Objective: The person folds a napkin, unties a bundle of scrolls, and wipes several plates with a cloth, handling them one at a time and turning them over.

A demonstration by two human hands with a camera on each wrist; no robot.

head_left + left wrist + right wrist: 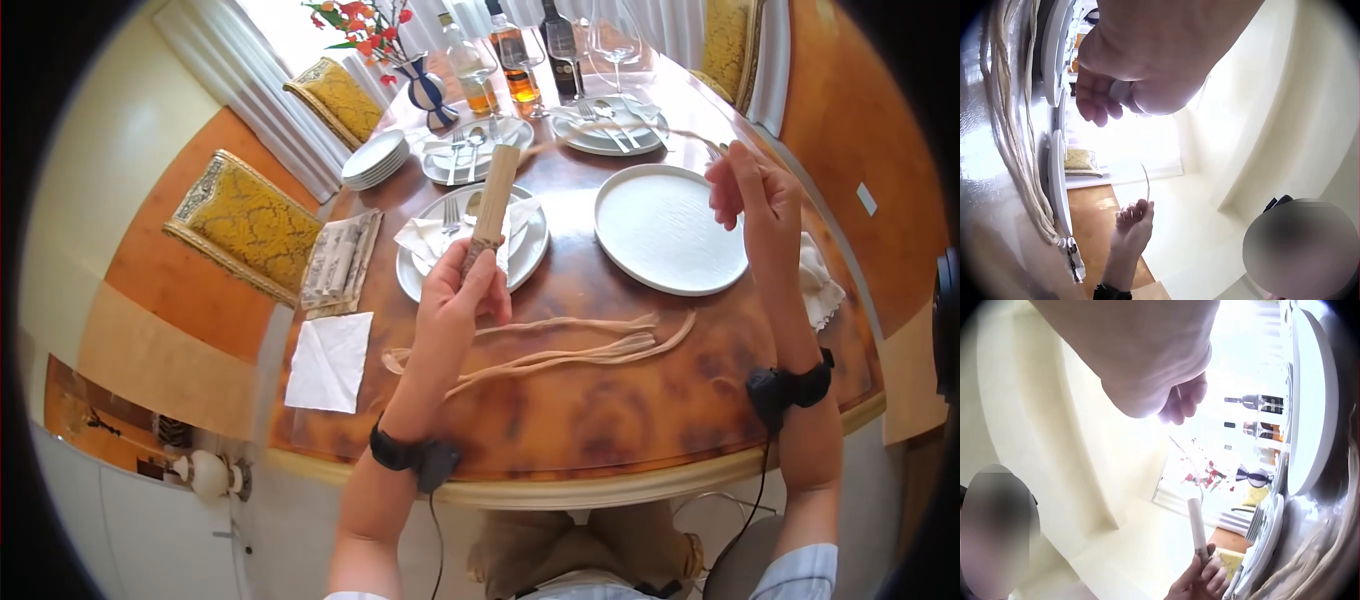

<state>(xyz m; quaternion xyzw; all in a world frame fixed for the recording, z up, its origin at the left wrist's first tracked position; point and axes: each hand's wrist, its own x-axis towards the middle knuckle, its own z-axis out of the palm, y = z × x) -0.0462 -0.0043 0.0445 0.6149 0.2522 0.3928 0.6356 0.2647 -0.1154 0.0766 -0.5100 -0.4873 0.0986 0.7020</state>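
Note:
My left hand (pixel 462 290) grips the lower end of a long tan roll (pixel 496 195) with a dark patterned band near the fingers. It holds the roll tilted above a white plate setting. A thin tan strand (pixel 640 130) arcs from near the roll's top across to my right hand (pixel 755 190). The right hand pinches the strand's far end above a large white plate (pixel 672 232). In the right wrist view the roll (pixel 1197 525) stands upright in the left hand. Several long tan strands (pixel 570 355) lie on the table below the hands.
A plate (pixel 405 268) with napkin and cutlery sits under the left hand. Patterned rolls (pixel 338 258) and a white napkin (pixel 328 362) lie at left, near stacked plates (pixel 376 158). Bottles (pixel 512 55), glasses (pixel 613 40) and a flower vase (pixel 430 95) stand at the back.

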